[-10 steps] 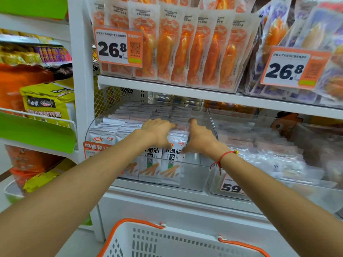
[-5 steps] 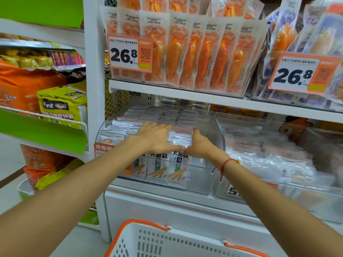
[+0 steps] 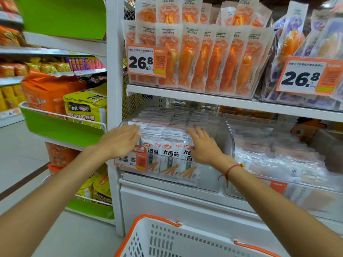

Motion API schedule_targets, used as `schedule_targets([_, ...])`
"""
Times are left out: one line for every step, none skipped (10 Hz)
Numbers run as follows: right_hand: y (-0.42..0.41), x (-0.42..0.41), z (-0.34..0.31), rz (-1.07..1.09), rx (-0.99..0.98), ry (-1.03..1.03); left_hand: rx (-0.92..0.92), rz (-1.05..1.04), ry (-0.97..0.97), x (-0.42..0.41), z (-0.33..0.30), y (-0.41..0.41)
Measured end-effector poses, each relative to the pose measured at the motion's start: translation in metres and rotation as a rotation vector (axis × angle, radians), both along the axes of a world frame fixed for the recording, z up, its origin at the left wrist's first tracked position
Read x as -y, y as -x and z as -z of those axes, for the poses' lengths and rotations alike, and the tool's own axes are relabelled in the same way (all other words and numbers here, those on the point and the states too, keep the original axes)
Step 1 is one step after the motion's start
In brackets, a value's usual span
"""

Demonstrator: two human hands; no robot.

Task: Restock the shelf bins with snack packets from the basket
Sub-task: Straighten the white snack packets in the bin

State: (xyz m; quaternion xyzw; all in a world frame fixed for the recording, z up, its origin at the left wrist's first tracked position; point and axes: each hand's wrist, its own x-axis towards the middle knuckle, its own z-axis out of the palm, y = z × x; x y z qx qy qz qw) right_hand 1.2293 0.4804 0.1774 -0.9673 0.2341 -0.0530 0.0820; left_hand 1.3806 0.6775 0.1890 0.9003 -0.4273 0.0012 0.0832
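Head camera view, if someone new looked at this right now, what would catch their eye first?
Probably the two bare arms reaching in, with the left hand and right hand spread flat at the front of the clear bin packed with white snack packets. Above it, the row of orange packets and a big 26.8 price tag stand out. The white basket with its orange rim sits at bottom centre.

White snack packets (image 3: 169,158) bear black characters and orange sticks. The white basket (image 3: 167,242) has orange handles. Price tags (image 3: 145,61) are orange and white; side shelf panels (image 3: 61,127) green.
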Motion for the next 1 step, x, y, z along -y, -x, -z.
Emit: schedule_targets([-0.0004,-0.0073,0.0038,0.003,-0.036,-0.014,0.021,-0.034,0.104,-0.0002,0.0113,0.0008])
